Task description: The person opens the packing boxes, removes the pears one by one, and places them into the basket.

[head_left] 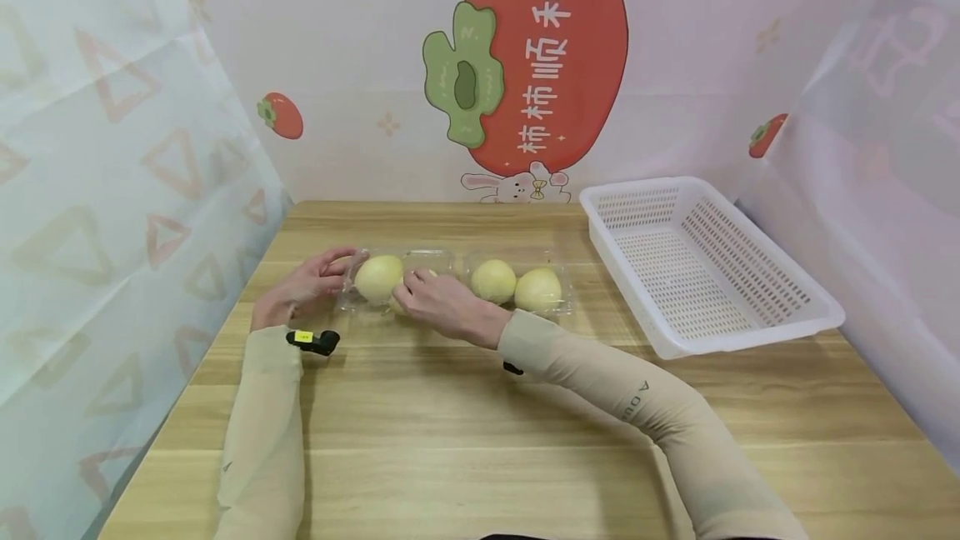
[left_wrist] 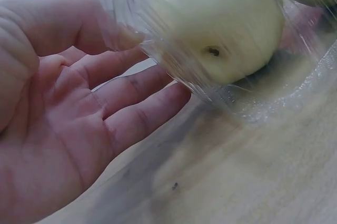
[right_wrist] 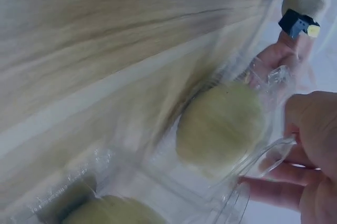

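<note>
Your left hand (head_left: 303, 286) pinches the outer end of the left clear box (head_left: 438, 256), thumb on the plastic, other fingers loosely out; your right hand (head_left: 441, 303) reaches over that box and pinches a thin plastic edge – lid or base, can't tell. Left box sits at mid-surface (head_left: 420, 440), set back from you; one pale fruit (head_left: 378, 278) shows well, another is partly behind your right hand; right clear box (head_left: 565, 305), just beside it, carries two more.

Risk: pull unevenly and the thin plastic could flex or spring loose, tipping the box and rolling fruit; a hard pinch may crack the rim; your right forearm, passing close to the right box, could nudge it; the wrist camera (head_left: 313, 342) could catch too.

Edges: backdrop (head_left: 360, 157) rises behind the surface's far edge; white basket (head_left: 671, 277) limits you on the right, near the side wall; most room is on the near side – between your forearms.
</note>
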{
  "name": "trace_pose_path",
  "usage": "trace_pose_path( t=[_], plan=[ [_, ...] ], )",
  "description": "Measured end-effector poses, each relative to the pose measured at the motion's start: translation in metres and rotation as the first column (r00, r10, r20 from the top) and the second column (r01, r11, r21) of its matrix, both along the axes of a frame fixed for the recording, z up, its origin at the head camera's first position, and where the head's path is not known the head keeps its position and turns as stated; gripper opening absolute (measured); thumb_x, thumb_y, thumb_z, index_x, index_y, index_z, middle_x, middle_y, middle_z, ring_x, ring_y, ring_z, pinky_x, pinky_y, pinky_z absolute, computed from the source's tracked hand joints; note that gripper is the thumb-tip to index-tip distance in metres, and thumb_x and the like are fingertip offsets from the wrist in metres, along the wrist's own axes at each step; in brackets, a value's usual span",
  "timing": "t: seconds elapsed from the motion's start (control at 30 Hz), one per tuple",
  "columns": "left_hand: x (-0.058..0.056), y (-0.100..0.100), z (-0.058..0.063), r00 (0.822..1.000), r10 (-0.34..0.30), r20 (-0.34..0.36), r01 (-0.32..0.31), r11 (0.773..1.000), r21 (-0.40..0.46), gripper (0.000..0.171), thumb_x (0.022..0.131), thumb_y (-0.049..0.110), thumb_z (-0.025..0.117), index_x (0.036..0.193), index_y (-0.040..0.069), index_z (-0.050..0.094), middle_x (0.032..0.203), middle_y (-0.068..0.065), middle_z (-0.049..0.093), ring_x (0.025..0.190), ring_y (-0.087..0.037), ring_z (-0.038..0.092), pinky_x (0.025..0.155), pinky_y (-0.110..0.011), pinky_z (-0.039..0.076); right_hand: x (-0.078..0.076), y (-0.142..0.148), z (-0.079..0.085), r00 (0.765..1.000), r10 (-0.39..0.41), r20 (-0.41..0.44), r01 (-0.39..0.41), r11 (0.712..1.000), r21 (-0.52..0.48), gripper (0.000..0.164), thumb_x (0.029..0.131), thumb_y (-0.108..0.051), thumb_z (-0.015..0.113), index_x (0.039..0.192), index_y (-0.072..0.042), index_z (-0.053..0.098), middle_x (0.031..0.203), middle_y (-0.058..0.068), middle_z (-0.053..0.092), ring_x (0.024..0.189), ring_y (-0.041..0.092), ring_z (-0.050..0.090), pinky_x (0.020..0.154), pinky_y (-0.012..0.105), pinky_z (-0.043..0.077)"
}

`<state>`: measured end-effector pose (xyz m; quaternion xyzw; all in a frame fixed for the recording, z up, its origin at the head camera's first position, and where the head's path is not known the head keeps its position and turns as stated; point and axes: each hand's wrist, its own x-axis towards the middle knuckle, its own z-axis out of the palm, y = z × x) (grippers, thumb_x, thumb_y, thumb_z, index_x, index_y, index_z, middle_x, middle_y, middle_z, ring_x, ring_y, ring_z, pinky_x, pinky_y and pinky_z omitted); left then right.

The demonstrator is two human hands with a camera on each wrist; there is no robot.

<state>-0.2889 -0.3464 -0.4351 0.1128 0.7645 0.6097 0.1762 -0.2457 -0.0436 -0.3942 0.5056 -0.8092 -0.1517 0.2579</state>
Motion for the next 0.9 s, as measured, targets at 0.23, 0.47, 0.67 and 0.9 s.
trace_pose_path(
  t=[0.23,0.47,0.67,0.9],
  plan=[
    [-0.001,-0.001,0.003,1.0,-0.008,-0.009,0.008,1.0,0.002,0.067,0.097,0.009,0.059,0.153,0.008,0.023,0.156,-0.014,0.035,0.115,0.002,0.059,0.091,-0.022,0.051,0.005,0.001,-0.003,0.999,-0.046,0.002,0.046,0.999,0.019,0.015,0.1,-0.004,0.042,0.106,-0.01,0.055,0.111,0.006,0.06,0.099,0.02,0.059,0.057,0.024,0.055],
    [0.0,-0.003,0.001,1.0,-0.01,-0.013,0.01,1.0,-0.014,0.066,0.095,0.008,0.061,0.151,0.008,0.026,0.155,-0.01,0.04,0.113,0.001,0.06,0.09,-0.021,0.051,0.01,0.0,-0.004,0.994,-0.101,0.028,0.101,0.995,0.027,0.016,0.1,-0.005,0.042,0.108,-0.008,0.055,0.118,0.01,0.058,0.104,0.022,0.058,0.056,0.023,0.056],
    [0.001,-0.002,0.001,1.0,-0.003,0.008,0.003,1.0,-0.012,0.064,0.097,0.01,0.06,0.151,0.011,0.026,0.156,-0.009,0.039,0.115,0.001,0.059,0.09,-0.023,0.051,0.011,0.001,-0.006,0.995,-0.099,-0.024,0.099,0.995,0.021,0.017,0.099,-0.004,0.043,0.11,-0.007,0.055,0.123,0.012,0.06,0.107,0.022,0.06,0.056,0.023,0.056],
    [0.001,-0.003,0.0,1.0,0.014,0.002,-0.014,1.0,-0.013,0.065,0.099,0.008,0.055,0.154,0.008,0.021,0.158,-0.022,0.025,0.112,0.006,0.058,0.088,-0.022,0.052,0.006,0.005,-0.003,0.996,-0.061,-0.065,0.06,0.998,-0.012,0.015,0.103,-0.01,0.04,0.103,-0.011,0.055,0.111,0.006,0.064,0.094,0.018,0.06,0.058,0.023,0.054]
  ],
)
